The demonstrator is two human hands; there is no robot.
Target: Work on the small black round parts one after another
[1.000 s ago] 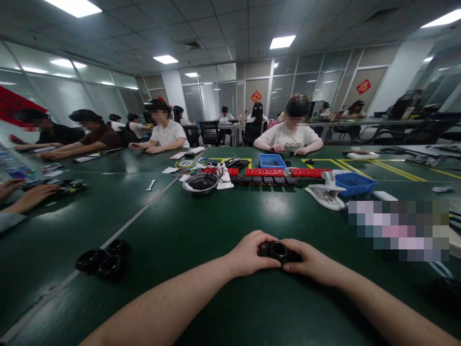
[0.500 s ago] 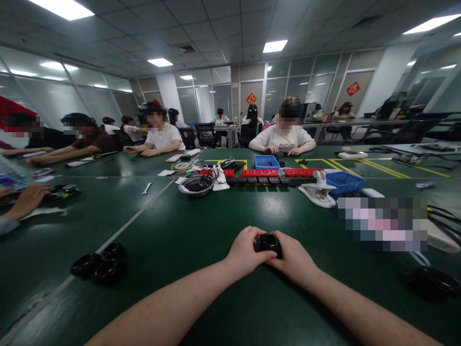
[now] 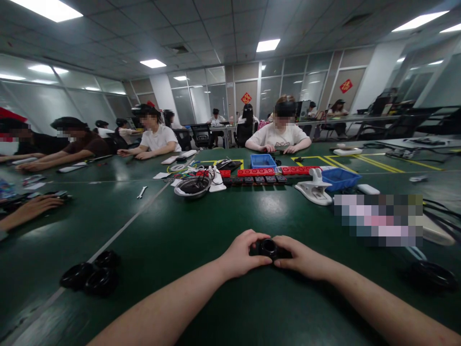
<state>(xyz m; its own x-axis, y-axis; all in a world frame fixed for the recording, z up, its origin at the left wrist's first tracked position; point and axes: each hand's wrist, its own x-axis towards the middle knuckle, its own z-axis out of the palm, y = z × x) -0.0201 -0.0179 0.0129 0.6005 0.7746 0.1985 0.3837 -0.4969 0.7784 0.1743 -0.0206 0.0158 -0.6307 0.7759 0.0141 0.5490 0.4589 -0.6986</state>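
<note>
A small glossy black round piece (image 3: 268, 247) with a hole in its top stands on the green table between my hands. My left hand (image 3: 242, 254) curves round its left side, with the thumb along the near edge and the fingers behind. From the right, my right hand (image 3: 303, 257) has its fingertips and thumb at the piece's right edge; a dark gap shows inside its grip. At the left lie three glossy black ring-like pieces (image 3: 101, 281) in a cluster. Another black ring-shaped piece (image 3: 430, 278), blurred, sits at the far right.
Ahead are a metal bowl (image 3: 192, 194) with cables, red power strips (image 3: 256, 172), a white clamp (image 3: 314, 190) and blue trays (image 3: 340, 179). A wrench (image 3: 142, 192) lies left. A co-worker's hand (image 3: 34, 207) is at the left edge; other people sit round the table.
My right hand has loosened and drawn slightly to the right, with its thumb now apart from the left thumb. The view has shifted a little. My left hand stays around the black piece.
</note>
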